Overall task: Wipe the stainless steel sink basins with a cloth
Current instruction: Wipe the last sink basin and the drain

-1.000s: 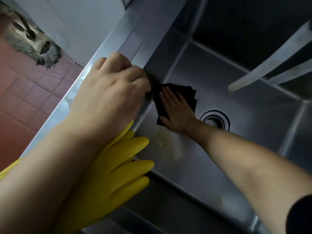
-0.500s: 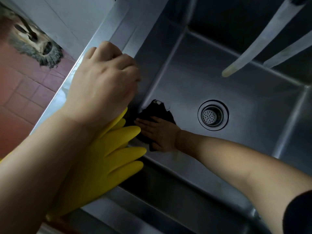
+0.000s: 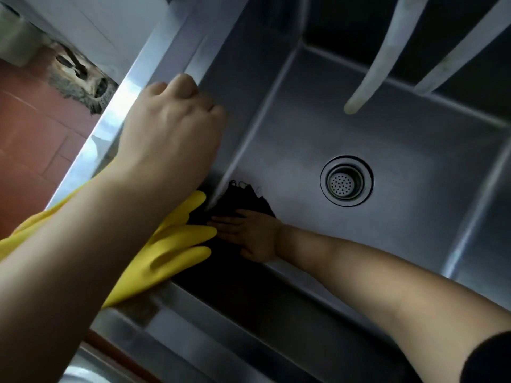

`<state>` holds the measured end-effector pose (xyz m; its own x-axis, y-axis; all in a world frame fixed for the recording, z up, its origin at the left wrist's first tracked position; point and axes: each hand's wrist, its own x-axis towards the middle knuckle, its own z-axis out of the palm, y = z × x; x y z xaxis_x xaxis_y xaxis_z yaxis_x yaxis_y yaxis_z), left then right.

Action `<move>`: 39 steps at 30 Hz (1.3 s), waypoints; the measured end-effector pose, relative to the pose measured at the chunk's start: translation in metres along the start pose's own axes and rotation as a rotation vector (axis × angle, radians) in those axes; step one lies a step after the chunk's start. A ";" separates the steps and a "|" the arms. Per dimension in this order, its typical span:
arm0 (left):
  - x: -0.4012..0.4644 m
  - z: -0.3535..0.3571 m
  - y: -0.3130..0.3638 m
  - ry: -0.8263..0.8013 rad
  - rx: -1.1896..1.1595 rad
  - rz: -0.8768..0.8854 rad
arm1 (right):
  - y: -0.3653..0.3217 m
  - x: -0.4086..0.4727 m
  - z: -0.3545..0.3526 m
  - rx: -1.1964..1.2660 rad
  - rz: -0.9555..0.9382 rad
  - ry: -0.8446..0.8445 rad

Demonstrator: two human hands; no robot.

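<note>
Red floor tiles [image 3: 33, 150] run along the left, and beside them a deep stainless sink basin [image 3: 401, 139] fills the view, its round drain strainer [image 3: 346, 181] sitting mid-floor under two pale faucet spouts [image 3: 378, 59]. Down in the near-left corner the right hand [image 3: 250, 235] lies flat, fingers [image 3: 221, 220] straight and spread, pressing the black cloth [image 3: 246, 196] onto the basin floor right where it meets the side wall. Up on the rim [image 3: 143, 67] the left hand [image 3: 171, 128] braces with its fingers curled under — whether they hold anything I cannot tell. A yellow rubber glove [image 3: 168, 250] lies draped over the rim just beneath that forearm. To work this corner well, I'd say keep the palm weight even and push the cloth's edge tight into the seam, then draw it out toward the drain in overlapping strokes so nothing gets shoved back into the crease — the bracing hand should hold the body steady for the reach. No brand, label or writing is readable anywhere on the steel, the cloth or the glove
</note>
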<state>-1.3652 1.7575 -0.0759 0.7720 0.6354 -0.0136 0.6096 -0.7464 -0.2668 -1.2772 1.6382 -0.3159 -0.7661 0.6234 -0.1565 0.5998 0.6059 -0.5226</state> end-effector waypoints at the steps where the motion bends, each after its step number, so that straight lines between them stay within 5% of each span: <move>1: 0.000 -0.001 0.007 0.000 0.002 0.014 | -0.001 -0.006 0.002 -0.001 0.005 -0.005; 8: -0.008 0.012 0.054 -0.109 -0.125 0.116 | -0.016 -0.081 0.014 0.017 0.024 -0.066; 14: -0.014 0.037 0.066 -0.249 -0.163 0.032 | -0.032 -0.163 0.022 0.025 0.105 -0.151; 20: -0.018 0.051 0.068 -0.298 -0.189 -0.098 | -0.023 -0.204 0.019 -0.220 0.167 -0.112; 33: -0.001 0.060 0.056 -0.527 -0.415 -0.326 | 0.024 -0.052 -0.010 -0.226 0.607 0.061; 39: -0.001 0.056 0.055 -0.577 -0.428 -0.343 | -0.017 -0.024 0.019 -0.185 0.537 0.039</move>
<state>-1.3428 1.7270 -0.1447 0.3856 0.7579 -0.5262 0.9028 -0.4275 0.0457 -1.2733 1.6031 -0.3186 -0.3350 0.8838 -0.3267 0.9361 0.2728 -0.2220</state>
